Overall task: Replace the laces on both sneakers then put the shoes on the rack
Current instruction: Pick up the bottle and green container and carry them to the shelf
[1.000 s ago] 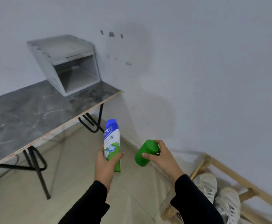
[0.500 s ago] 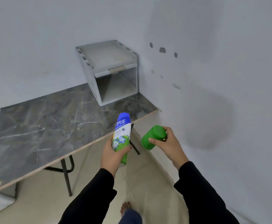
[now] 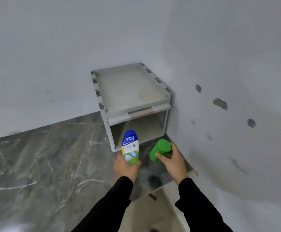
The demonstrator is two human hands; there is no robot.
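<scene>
My left hand [image 3: 125, 168] grips a blue, white and green powder bottle [image 3: 130, 146] marked "nycil", held upright over the table. My right hand [image 3: 173, 160] holds a green cylindrical container [image 3: 159, 150], tilted, just right of the bottle. Both hang in front of the open lower shelf of a grey two-level rack [image 3: 133, 91] that stands in the table's far right corner. No sneakers, laces or wooden shoe rack are in view.
The dark marbled table [image 3: 44, 164] spreads to the left and below my hands, its near right edge ending above beige floor [image 3: 146, 213]. Grey walls close the corner; the right wall [image 3: 236, 114] carries several dark marks.
The view has swung left, away from the wooden rack with the white sneakers. Both hands have carried the bottle and the green container over the table, close to the grey rack.
</scene>
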